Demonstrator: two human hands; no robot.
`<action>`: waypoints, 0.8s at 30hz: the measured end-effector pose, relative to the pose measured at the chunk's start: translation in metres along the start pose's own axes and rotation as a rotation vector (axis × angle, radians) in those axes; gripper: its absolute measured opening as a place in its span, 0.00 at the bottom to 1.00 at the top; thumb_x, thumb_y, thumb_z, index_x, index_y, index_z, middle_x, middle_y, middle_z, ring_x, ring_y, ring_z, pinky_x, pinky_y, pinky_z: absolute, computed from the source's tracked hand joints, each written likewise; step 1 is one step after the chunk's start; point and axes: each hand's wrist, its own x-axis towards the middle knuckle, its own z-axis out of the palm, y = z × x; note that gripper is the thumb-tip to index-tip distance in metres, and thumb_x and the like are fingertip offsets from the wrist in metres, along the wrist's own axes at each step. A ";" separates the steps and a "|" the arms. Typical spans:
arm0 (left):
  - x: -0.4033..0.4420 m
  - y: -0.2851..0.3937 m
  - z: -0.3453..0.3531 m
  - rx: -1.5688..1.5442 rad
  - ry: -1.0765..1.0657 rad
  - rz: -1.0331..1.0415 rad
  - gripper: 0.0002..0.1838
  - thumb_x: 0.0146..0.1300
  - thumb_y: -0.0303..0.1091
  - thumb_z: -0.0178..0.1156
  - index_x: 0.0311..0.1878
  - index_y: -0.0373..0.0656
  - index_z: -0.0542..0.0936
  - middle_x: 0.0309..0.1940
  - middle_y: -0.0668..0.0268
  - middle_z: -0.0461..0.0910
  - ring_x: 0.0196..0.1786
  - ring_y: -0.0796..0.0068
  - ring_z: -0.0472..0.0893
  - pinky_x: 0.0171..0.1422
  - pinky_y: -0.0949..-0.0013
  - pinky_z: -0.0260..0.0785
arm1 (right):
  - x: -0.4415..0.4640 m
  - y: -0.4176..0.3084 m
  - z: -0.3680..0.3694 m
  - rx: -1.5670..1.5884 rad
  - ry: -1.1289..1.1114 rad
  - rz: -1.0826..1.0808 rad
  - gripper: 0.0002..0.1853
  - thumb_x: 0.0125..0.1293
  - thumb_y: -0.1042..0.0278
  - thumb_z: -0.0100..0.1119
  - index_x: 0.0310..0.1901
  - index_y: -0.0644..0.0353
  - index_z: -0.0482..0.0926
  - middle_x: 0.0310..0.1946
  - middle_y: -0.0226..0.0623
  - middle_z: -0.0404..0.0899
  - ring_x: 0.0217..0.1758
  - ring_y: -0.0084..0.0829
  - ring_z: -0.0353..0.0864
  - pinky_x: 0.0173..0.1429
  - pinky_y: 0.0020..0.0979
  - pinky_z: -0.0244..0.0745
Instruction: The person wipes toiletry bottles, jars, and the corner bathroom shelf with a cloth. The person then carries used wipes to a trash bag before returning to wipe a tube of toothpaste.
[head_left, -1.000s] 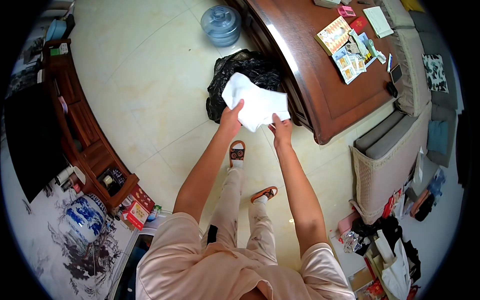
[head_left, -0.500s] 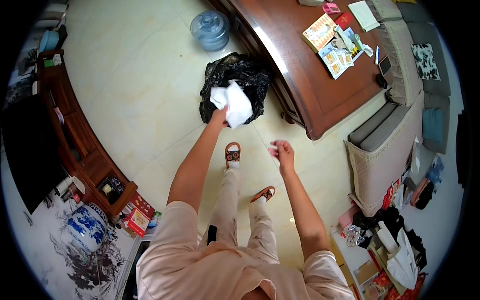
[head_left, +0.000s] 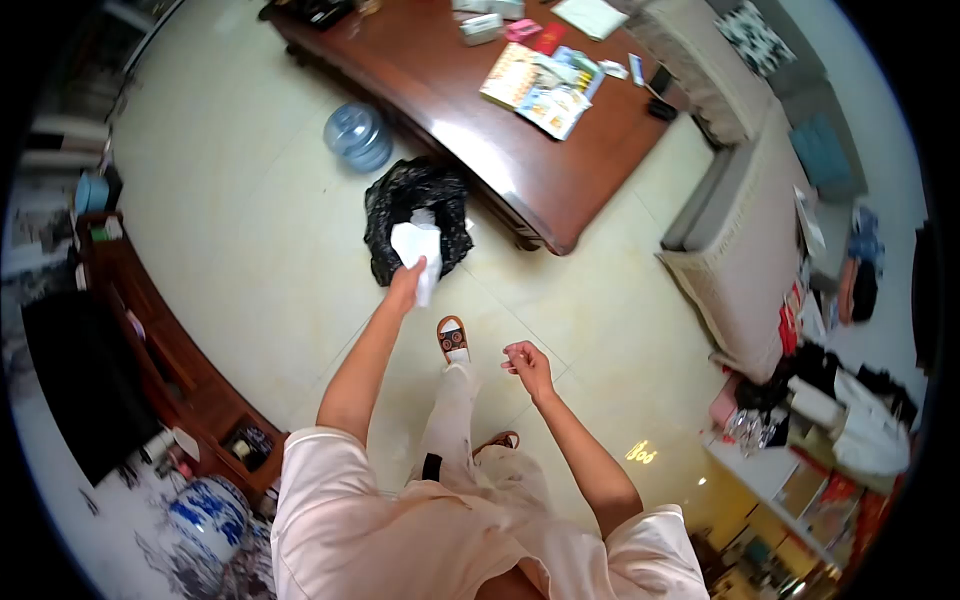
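Observation:
My left hand [head_left: 405, 284] is closed on a crumpled white sheet of paper [head_left: 418, 246], which hangs over the near side of a black plastic garbage bag [head_left: 382, 190]. The bag stands on the floor with its mouth spread, and something whitish shows inside behind the paper. In mid-air to the right, above the floor tiles, my right hand [head_left: 529, 368] is loosely curled, fingertips apart, with nothing visible in it.
A clear blue water jug [head_left: 358, 137] stands just behind the bag. The brown wooden table [head_left: 560, 190] has boxes and booklets [head_left: 553, 108] on it. A sofa [head_left: 735, 270] lies to the right, a wooden cabinet [head_left: 175, 370] and a blue-and-white porcelain stool [head_left: 208, 518] to the left.
The view has turned and shifted, so the table and bag sit further left. The white paper now hangs narrower from my left hand, still over the bag. My right hand remains raised and loosely curled.

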 end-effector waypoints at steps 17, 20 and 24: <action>-0.498 -0.318 0.269 0.671 -1.081 -0.322 0.16 0.67 0.36 0.57 0.54 0.39 0.71 0.50 0.61 0.78 0.52 0.69 0.78 0.61 0.64 0.68 | -0.448 0.197 -0.197 0.555 1.057 -0.385 0.13 0.66 0.62 0.58 0.40 0.66 0.78 0.30 0.33 0.80 0.31 0.21 0.74 0.37 0.26 0.70; -0.557 -0.392 0.292 0.868 -1.314 0.054 0.05 0.64 0.26 0.59 0.41 0.39 0.75 0.40 0.60 0.82 0.46 0.73 0.80 0.55 0.70 0.71 | -0.560 0.298 -0.225 0.405 1.418 -0.280 0.14 0.66 0.62 0.58 0.36 0.67 0.74 0.25 0.37 0.75 0.26 0.22 0.69 0.32 0.29 0.67; -0.630 -0.483 0.349 0.903 -1.623 0.291 0.01 0.64 0.21 0.57 0.35 0.37 0.75 0.32 0.61 0.81 0.40 0.72 0.81 0.50 0.70 0.73 | -0.648 0.403 -0.220 0.542 1.778 -0.232 0.14 0.67 0.61 0.57 0.38 0.67 0.74 0.26 0.39 0.75 0.27 0.24 0.69 0.33 0.30 0.68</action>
